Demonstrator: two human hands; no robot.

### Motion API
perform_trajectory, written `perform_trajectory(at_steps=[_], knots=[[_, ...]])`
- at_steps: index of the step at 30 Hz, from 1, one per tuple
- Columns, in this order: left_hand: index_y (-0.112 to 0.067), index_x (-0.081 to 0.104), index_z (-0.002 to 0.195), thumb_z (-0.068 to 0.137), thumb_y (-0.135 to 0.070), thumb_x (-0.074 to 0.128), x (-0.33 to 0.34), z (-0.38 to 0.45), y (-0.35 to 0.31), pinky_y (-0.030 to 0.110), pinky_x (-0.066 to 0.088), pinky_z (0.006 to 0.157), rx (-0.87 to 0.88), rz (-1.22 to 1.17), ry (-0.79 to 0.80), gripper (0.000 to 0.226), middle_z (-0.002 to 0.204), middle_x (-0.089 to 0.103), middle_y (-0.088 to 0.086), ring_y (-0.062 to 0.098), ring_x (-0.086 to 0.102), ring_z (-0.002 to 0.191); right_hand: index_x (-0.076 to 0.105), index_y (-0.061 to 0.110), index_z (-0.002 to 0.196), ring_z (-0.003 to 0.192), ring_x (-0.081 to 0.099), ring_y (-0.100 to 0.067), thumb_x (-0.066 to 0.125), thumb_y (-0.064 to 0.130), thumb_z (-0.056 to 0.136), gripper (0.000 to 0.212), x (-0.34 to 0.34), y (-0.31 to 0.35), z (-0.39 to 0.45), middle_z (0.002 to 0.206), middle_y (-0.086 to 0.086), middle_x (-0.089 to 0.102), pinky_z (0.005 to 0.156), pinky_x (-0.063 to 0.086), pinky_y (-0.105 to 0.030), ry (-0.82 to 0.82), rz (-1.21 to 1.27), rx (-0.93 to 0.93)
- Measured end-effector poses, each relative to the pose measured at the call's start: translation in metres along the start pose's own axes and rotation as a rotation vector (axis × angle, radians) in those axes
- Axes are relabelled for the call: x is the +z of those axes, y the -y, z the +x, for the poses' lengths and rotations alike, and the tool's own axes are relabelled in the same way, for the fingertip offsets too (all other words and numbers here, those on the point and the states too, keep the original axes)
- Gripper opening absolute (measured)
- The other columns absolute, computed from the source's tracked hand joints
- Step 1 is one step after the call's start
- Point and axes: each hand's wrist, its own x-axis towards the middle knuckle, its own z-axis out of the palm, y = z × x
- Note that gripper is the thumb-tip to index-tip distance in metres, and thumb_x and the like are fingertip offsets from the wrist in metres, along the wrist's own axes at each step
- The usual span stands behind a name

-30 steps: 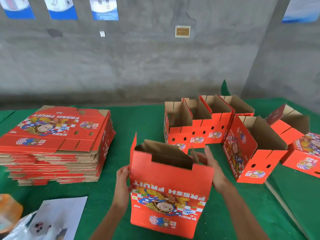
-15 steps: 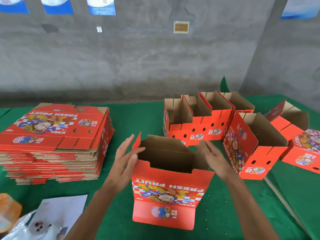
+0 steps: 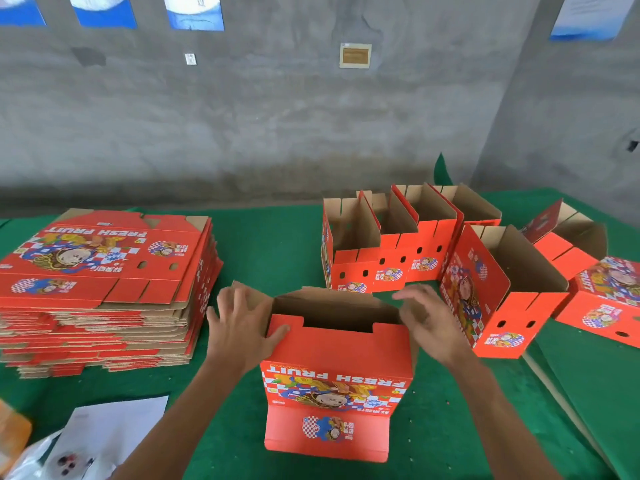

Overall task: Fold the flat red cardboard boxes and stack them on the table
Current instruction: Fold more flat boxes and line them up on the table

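Two hands at the upper corners of a half-folded red box [image 3: 337, 362]: left hand [image 3: 242, 325] spread over the left corner, fingers flat on the brown side flap, thumb pressed on the red front panel; right hand [image 3: 431, 322] with loosely spread fingers over the right corner, blurred, contact hard to tell. Upright on the green table [image 3: 277, 251], open at the top, brown cardboard inside. "FRESH FRUIT" upside down on the near face above a cartoon figure and red-white checks; lower red flap lying forward on the cloth. Left of the hands, a tall stack of flat boxes [image 3: 100, 289]. Behind and right, a row of folded boxes [image 3: 398, 244] nested together, open tops up, more folded ones beside them. Near left, white paper [image 3: 114, 434].
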Motion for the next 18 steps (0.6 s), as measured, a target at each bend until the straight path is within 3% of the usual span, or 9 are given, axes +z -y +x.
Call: perform_trajectory(at_steps=[3, 5, 7, 9, 11, 13, 15, 18], knots=[[-0.029, 0.07, 0.111, 0.077, -0.069, 0.069, 0.001, -0.001, -0.022, 0.061, 0.046, 0.102, -0.014, -0.086, -0.06, 0.053, 0.139, 0.039, 0.013, 0.045, 0.024, 0.14, 0.078, 0.029, 0.104, 0.126, 0.049, -0.003, 0.067, 0.01, 0.098, 0.023, 0.014, 0.011, 0.007, 0.131, 0.004, 0.05, 0.108, 0.037, -0.024, 0.112, -0.005, -0.011], [-0.02, 0.071, 0.116, 0.076, -0.049, 0.081, -0.001, -0.001, -0.035, 0.056, 0.051, 0.105, 0.046, -0.148, -0.112, 0.05, 0.143, 0.04, 0.017, 0.044, 0.027, 0.142, 0.077, 0.034, 0.113, 0.134, 0.04, -0.008, 0.064, 0.025, 0.102, 0.02, 0.031, 0.014, 0.012, 0.144, 0.008, 0.044, 0.113, 0.032, -0.033, 0.172, -0.126, -0.022], [-0.013, 0.063, 0.135, 0.079, -0.012, 0.078, 0.001, -0.005, -0.047, 0.052, 0.054, 0.103, 0.203, -0.248, -0.143, 0.058, 0.153, 0.038, 0.019, 0.043, 0.034, 0.144, 0.069, 0.046, 0.126, 0.132, 0.034, -0.011, 0.048, 0.047, 0.106, 0.028, 0.046, 0.016, 0.013, 0.147, 0.014, 0.039, 0.111, 0.028, -0.038, 0.194, -0.277, -0.017], [-0.014, 0.048, 0.152, 0.071, 0.016, 0.062, 0.004, -0.011, -0.057, 0.042, 0.059, 0.091, 0.322, -0.386, -0.095, 0.088, 0.166, 0.028, 0.013, 0.035, 0.037, 0.146, 0.058, 0.056, 0.13, 0.126, 0.034, -0.01, 0.023, 0.064, 0.106, 0.043, 0.052, 0.02, 0.017, 0.139, 0.02, 0.039, 0.107, 0.025, -0.038, 0.193, -0.298, 0.026], [-0.02, 0.038, 0.159, 0.072, 0.02, 0.052, 0.007, -0.015, -0.06, 0.037, 0.059, 0.078, 0.279, -0.525, -0.071, 0.096, 0.171, 0.018, 0.001, 0.025, 0.038, 0.145, 0.048, 0.062, 0.131, 0.123, 0.033, -0.009, 0.004, 0.066, 0.102, 0.053, 0.054, 0.021, 0.022, 0.134, 0.02, 0.039, 0.108, 0.022, -0.037, 0.2, -0.275, 0.067], [-0.017, 0.039, 0.158, 0.084, 0.013, 0.051, 0.01, -0.013, -0.056, 0.041, 0.056, 0.092, 0.221, -0.632, -0.08, 0.08, 0.166, 0.029, -0.001, 0.024, 0.044, 0.14, 0.042, 0.067, 0.133, 0.126, 0.032, -0.009, 0.0, 0.064, 0.101, 0.053, 0.051, 0.017, 0.025, 0.137, 0.02, 0.04, 0.108, 0.018, -0.036, 0.228, -0.247, 0.086], [-0.014, 0.04, 0.157, 0.089, 0.009, 0.051, 0.013, -0.01, -0.05, 0.045, 0.046, 0.108, 0.183, -0.638, -0.061, 0.072, 0.152, 0.05, 0.007, 0.028, 0.05, 0.134, 0.032, 0.074, 0.139, 0.133, 0.029, -0.012, 0.009, 0.061, 0.104, 0.044, 0.048, 0.012, 0.029, 0.143, 0.018, 0.042, 0.112, 0.016, -0.041, 0.26, -0.115, 0.157], [-0.013, 0.062, 0.139, 0.093, 0.004, 0.06, 0.018, -0.007, -0.049, 0.052, 0.044, 0.104, 0.238, -0.6, -0.046, 0.049, 0.123, 0.065, 0.008, 0.033, 0.057, 0.113, 0.024, 0.077, 0.142, 0.121, 0.045, -0.021, 0.031, 0.054, 0.105, 0.044, 0.046, 0.006, 0.037, 0.115, 0.017, 0.054, 0.115, 0.031, -0.055, 0.231, 0.144, 0.274]])
